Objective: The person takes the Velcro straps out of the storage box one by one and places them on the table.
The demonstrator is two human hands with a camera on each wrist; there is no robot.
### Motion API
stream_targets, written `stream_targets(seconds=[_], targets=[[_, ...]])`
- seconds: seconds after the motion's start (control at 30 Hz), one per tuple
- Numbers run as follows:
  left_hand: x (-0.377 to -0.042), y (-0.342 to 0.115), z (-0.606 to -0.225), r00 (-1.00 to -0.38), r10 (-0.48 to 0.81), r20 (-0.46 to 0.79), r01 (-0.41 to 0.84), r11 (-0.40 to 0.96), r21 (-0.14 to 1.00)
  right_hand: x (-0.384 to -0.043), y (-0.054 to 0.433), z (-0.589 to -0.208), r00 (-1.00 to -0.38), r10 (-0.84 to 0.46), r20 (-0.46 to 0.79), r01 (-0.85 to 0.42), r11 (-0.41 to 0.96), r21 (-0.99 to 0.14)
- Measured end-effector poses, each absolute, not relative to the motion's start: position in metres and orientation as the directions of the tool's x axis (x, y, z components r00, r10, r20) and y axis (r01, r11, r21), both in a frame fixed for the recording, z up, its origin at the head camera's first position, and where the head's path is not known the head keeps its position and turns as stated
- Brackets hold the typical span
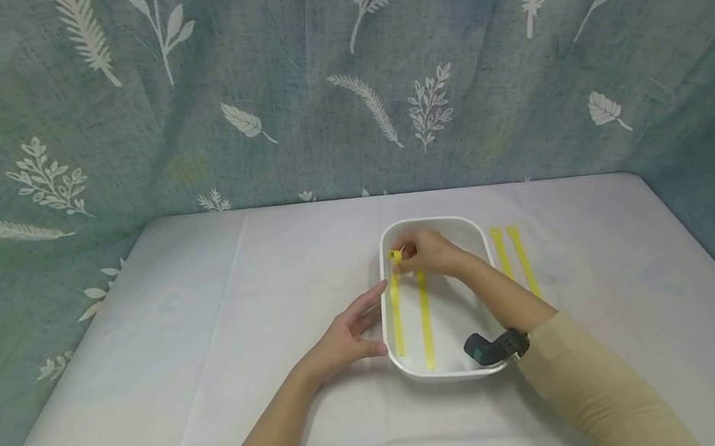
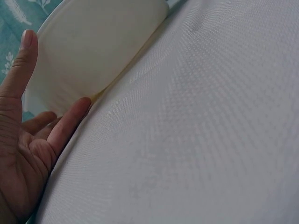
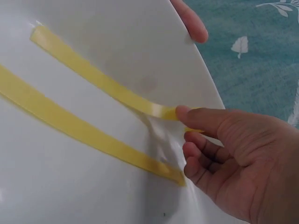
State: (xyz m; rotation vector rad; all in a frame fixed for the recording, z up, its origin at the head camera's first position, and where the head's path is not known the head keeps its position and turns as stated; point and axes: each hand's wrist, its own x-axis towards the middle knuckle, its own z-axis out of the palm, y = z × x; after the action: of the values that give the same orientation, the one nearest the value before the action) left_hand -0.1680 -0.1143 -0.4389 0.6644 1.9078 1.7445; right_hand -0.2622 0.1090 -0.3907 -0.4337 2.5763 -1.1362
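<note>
A white rectangular tray (image 1: 433, 220) with rounded corners stands on the table. Inside it lie two yellow strips; my right hand (image 1: 427, 252) pinches the far end of the left strip (image 1: 397, 317) between thumb and fingers. In the right wrist view that held strip (image 3: 93, 74) curves up off the tray floor. The other strip (image 1: 425, 321) lies flat beside it, its far end just below the right hand. My left hand (image 1: 346, 342) rests against the tray's left side with fingers spread. The left wrist view shows its fingertip near the tray's outer wall (image 2: 103, 42).
Two more yellow strips lie on the table right of the tray, the nearer strip (image 1: 501, 251) and the outer strip (image 1: 523, 260), partly behind the right forearm. A white cloth covers the table (image 1: 257, 292). A green leaf-patterned curtain (image 1: 302, 131) hangs behind.
</note>
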Motion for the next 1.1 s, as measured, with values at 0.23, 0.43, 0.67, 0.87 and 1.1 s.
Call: stream_targets(seconds=[0.23, 0.43, 0.67, 0.87, 1.1], targets=[[-0.168, -0.114, -0.439, -0.773, 0.635, -0.02, 0.039, 0.079, 0.996, -0.262, 0.108, -0.39, -0.912, -0.372, -0.174, -0.073, 0.563, -0.823], [-0.168, -0.113, -0.438, -0.77, 0.637, -0.023, 0.037, 0.08, 0.996, -0.262, 0.111, -0.389, -0.909, -0.366, -0.198, 0.008, 0.461, -0.887], [-0.169, -0.112, -0.438, -0.773, 0.634, -0.021, 0.033, 0.073, 0.997, -0.262, 0.111, -0.383, -0.919, -0.354, -0.176, 0.061, 0.315, -0.947], [-0.169, -0.113, -0.439, -0.772, 0.636, -0.015, 0.03, 0.06, 0.998, -0.26, 0.112, -0.38, -0.911, -0.394, -0.125, 0.046, 0.203, -0.978], [-0.169, -0.113, -0.439, -0.765, 0.644, -0.011, 0.02, 0.04, 0.999, -0.259, 0.116, -0.378, -0.896, -0.444, 0.011, -0.034, 0.043, -0.998]])
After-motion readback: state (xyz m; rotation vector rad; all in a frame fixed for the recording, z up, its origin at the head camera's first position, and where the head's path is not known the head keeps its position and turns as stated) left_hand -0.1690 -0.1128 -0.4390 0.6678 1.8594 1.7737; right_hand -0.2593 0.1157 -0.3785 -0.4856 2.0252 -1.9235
